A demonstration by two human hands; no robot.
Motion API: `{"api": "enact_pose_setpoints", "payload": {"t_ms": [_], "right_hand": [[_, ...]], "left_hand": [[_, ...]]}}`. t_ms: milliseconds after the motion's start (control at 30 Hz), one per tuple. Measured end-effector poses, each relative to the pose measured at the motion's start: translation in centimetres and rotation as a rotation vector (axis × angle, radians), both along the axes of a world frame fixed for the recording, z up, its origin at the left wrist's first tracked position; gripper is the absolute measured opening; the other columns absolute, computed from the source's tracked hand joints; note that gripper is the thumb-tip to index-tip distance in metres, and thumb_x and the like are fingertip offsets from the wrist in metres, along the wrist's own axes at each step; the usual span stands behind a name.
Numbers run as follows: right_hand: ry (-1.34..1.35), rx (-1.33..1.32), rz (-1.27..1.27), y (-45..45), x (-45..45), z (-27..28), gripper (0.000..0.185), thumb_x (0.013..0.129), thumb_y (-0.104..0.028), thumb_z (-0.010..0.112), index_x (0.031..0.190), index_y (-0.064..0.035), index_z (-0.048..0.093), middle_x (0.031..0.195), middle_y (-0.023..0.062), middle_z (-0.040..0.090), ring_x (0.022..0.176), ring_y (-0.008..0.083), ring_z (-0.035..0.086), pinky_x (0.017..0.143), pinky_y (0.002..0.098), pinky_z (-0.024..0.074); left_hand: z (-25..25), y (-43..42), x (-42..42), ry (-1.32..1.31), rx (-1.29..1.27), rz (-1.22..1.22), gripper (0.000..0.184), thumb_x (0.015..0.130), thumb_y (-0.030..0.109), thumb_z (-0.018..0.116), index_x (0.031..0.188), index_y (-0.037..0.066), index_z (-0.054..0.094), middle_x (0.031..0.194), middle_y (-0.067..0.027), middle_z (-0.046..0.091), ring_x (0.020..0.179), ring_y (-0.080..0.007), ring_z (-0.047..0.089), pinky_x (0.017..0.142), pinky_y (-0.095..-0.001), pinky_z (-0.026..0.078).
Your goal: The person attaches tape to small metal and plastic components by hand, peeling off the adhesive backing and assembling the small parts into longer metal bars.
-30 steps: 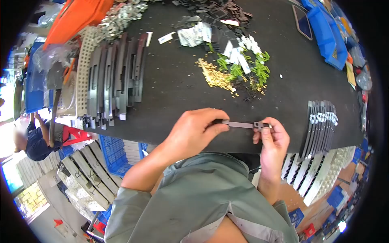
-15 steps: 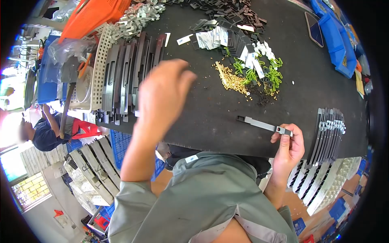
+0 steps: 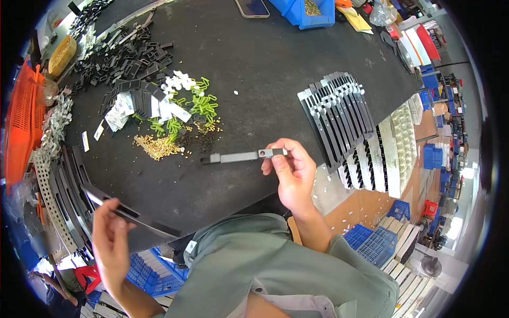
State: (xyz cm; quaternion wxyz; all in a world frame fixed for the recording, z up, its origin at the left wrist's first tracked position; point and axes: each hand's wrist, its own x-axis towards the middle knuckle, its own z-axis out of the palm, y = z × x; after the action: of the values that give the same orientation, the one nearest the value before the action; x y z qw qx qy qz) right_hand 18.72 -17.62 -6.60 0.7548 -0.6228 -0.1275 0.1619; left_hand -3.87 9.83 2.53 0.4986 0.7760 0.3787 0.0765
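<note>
My left hand (image 3: 112, 241) grips a long dark metal strip (image 3: 151, 222) with a slot in it, held tilted over the table's near left edge. In my right hand (image 3: 294, 172), thumb and fingers pinch one end of a slim grey metal bar (image 3: 238, 157), which has a black tip and points left across the table. Left of my left hand, more dark slotted strips (image 3: 66, 185) stand in a row beside a perforated cream tray (image 3: 49, 196). Beyond the bar lie small brass pins (image 3: 159, 147), green clips (image 3: 204, 108) and dark screw-like bits (image 3: 199, 142).
Assembled dark bars (image 3: 339, 116) lie in a row at right. White caps (image 3: 180, 80), black plates (image 3: 140, 98) and black brackets (image 3: 138, 61) are heaped at back left. A phone (image 3: 252, 8) and blue bin (image 3: 313, 18) sit at the far edge. Another person (image 3: 58, 289) is lower left.
The view has turned rightward. My left hand, empty and blurred before, now holds a dark slotted strip by the near edge. My right hand still pinches the grey bar.
</note>
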Motion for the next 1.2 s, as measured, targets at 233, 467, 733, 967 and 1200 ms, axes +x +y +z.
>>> {"api": "enact_pose_setpoints", "payload": {"t_ms": [233, 467, 733, 967, 1200], "right_hand": [[-0.099, 0.017, -0.129, 0.3, 2.1, -1.3, 0.016, 0.102, -0.004, 0.061, 0.117, 0.0023, 0.061, 0.096, 0.0102, 0.068, 0.075, 0.0138, 0.064, 0.066, 0.0280, 0.0543], [-0.143, -0.014, -0.167, 0.3, 2.5, -2.2, 0.017, 0.102, -0.003, 0.059, 0.118, 0.0029, 0.061, 0.097, 0.0107, 0.068, 0.074, 0.0138, 0.064, 0.065, 0.0284, 0.0540], [-0.170, -0.003, -0.158, 0.3, 2.4, -2.4, 0.017, 0.103, -0.002, 0.058, 0.119, 0.0029, 0.059, 0.101, 0.0113, 0.066, 0.076, 0.0143, 0.063, 0.065, 0.0289, 0.0537], [-0.176, 0.014, -0.151, 0.2, 2.5, -2.4, 0.018, 0.103, -0.003, 0.058, 0.119, 0.0033, 0.059, 0.100, 0.0120, 0.066, 0.075, 0.0138, 0.063, 0.065, 0.0280, 0.0530], [-0.185, 0.024, -0.164, 0.0, 2.6, -2.8, 0.018, 0.102, -0.002, 0.058, 0.120, 0.0044, 0.059, 0.103, 0.0132, 0.067, 0.075, 0.0154, 0.064, 0.065, 0.0289, 0.0536]], "left_hand": [[-5.6, -6.3, 0.8, 0.054, 0.648, -0.281, 0.016, 0.084, 0.005, 0.079, 0.098, 0.004, 0.073, 0.084, -0.0131, 0.073, 0.069, -0.0240, 0.072, 0.061, -0.0334, 0.055], [-4.7, -7.8, 3.4, 0.137, 0.469, -0.279, 0.017, 0.084, 0.011, 0.081, 0.099, 0.006, 0.074, 0.077, -0.0120, 0.071, 0.064, -0.0266, 0.069, 0.059, -0.0349, 0.054], [-3.2, -0.2, 12.3, -0.065, 0.540, -0.184, 0.012, 0.091, 0.009, 0.071, 0.102, 0.003, 0.073, 0.093, -0.0108, 0.070, 0.071, -0.0223, 0.065, 0.068, -0.0331, 0.051], [-7.2, 1.8, 16.9, 0.051, 0.778, -0.298, 0.011, 0.090, 0.011, 0.071, 0.097, 0.004, 0.069, 0.099, -0.0111, 0.068, 0.082, -0.0295, 0.069, 0.074, -0.0394, 0.054], [-4.5, 1.6, 14.5, 0.020, 0.687, -0.279, 0.014, 0.092, 0.008, 0.070, 0.105, 0.002, 0.067, 0.100, -0.0143, 0.072, 0.085, -0.0292, 0.070, 0.078, -0.0359, 0.055]]}}
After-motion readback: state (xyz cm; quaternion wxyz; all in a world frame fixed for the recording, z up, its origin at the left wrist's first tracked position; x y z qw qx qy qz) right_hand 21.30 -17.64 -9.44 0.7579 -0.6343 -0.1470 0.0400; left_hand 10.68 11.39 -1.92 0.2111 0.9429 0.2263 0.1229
